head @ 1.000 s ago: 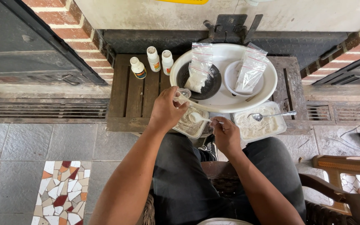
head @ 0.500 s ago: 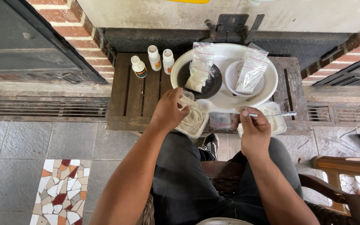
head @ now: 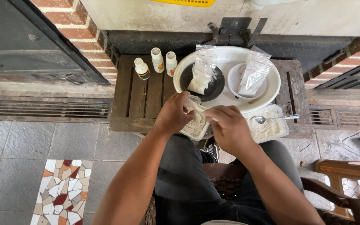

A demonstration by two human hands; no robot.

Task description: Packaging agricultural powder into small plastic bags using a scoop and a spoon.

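Landmark: large white basin (head: 273, 85) on the low wooden slatted table (head: 140, 98). Inside the basin: a dark bowl (head: 213, 89) at its left with a zip bag (head: 201, 71) of white powder standing in it, bag upright, seal uppermost; a white bowl (head: 235, 79) at its right holding a second zip bag (head: 253, 73), tilted, long axis leaning toward the basin's right rim. Left of the basin: three small white bottles (head: 157, 60), capped, upright, in a short row. Just in front of the basin, at the table's near edge: a clear plastic tray (head: 276, 125) of white powder with a metal spoon (head: 271, 118) across it, bowl of spoon left, handle pointing right. Beside that tray, front-left of the basin: a small clear bag (head: 196, 121) part-filled with pale powder; long axis runs roughly from the basin toward the person, mouth at the basin end. Left hand (head: 173, 112) pinches the bag at its mouth, fingers closed on the plastic; right hand (head: 230, 127) curled over the bag's right edge, fingers narrow, exact grip hidden.
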